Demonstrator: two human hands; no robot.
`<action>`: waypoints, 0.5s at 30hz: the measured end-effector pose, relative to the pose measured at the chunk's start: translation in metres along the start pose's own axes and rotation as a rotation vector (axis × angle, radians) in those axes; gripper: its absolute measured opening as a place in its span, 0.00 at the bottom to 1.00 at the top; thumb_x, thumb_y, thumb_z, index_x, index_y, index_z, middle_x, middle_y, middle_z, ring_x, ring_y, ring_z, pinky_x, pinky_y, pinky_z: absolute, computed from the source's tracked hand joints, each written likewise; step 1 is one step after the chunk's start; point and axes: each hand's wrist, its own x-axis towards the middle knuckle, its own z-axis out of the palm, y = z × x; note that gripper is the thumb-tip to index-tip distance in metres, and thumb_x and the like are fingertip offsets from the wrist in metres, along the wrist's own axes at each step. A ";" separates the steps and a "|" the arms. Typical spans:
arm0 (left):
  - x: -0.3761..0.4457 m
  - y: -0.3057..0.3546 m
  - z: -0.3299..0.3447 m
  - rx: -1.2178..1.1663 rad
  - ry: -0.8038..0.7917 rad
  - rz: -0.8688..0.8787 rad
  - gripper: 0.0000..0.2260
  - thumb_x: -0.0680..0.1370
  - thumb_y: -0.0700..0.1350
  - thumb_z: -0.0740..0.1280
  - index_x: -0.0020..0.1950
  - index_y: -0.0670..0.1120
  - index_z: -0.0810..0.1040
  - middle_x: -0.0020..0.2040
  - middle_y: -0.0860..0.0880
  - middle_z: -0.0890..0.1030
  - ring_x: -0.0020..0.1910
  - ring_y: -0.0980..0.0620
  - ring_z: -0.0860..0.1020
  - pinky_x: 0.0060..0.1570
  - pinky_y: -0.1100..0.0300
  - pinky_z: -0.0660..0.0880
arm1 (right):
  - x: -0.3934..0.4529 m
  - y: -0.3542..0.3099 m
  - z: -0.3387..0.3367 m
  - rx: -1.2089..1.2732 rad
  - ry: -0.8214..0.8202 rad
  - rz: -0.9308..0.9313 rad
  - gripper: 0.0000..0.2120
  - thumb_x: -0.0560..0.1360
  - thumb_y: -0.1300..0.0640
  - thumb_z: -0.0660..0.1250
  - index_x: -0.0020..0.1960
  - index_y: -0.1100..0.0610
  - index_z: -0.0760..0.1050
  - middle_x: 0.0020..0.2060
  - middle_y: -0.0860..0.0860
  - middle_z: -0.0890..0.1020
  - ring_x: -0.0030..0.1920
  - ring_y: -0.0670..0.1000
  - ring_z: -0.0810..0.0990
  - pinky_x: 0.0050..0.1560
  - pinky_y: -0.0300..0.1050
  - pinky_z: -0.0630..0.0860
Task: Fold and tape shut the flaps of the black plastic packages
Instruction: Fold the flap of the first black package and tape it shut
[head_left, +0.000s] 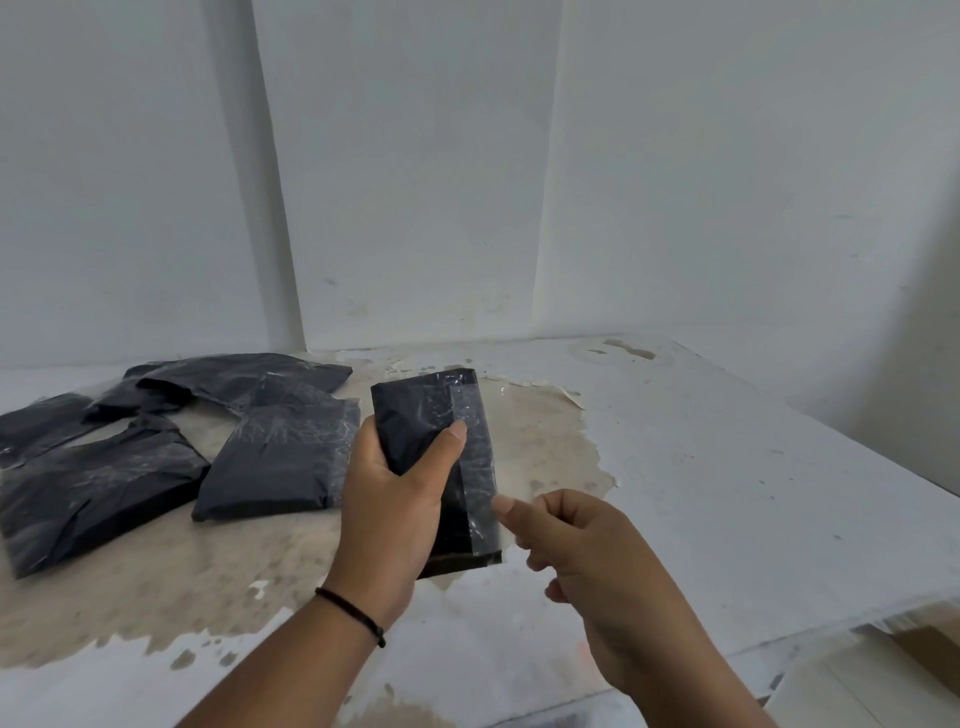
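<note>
My left hand (397, 499) grips a small black plastic package (415, 410) and holds it above the table, thumb pressed on its front. A strip of clear tape (475, 457) runs down the package's right side. My right hand (576, 540) is just right of the package with its fingers curled; the thumb tip touches the tape's lower edge. I cannot tell whether it pinches the tape. Several more black packages (280, 457) lie on the table to the left.
The white table (727, 493) has a worn, peeling patch in the middle and meets white walls at the back. Its right edge drops off at the lower right, where a cardboard box (930, 654) shows below.
</note>
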 end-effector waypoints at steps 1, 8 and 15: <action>0.000 0.000 0.000 -0.010 0.001 -0.004 0.11 0.71 0.50 0.74 0.50 0.55 0.77 0.45 0.53 0.84 0.46 0.52 0.83 0.49 0.47 0.80 | 0.000 0.000 0.001 -0.010 0.011 -0.010 0.17 0.67 0.45 0.73 0.33 0.55 0.70 0.30 0.50 0.73 0.33 0.48 0.70 0.35 0.39 0.69; -0.001 0.004 0.004 -0.108 0.003 -0.054 0.09 0.71 0.48 0.74 0.48 0.56 0.78 0.45 0.52 0.85 0.45 0.50 0.84 0.47 0.45 0.81 | 0.003 0.010 0.004 -0.048 0.029 -0.075 0.20 0.67 0.47 0.75 0.32 0.56 0.65 0.25 0.48 0.66 0.24 0.43 0.63 0.25 0.31 0.64; -0.005 0.002 0.004 -0.163 0.001 -0.070 0.11 0.70 0.50 0.74 0.51 0.56 0.79 0.47 0.49 0.85 0.47 0.45 0.83 0.49 0.41 0.80 | 0.001 0.017 0.008 0.068 -0.041 -0.095 0.28 0.62 0.41 0.76 0.58 0.44 0.71 0.47 0.46 0.83 0.48 0.43 0.82 0.46 0.38 0.76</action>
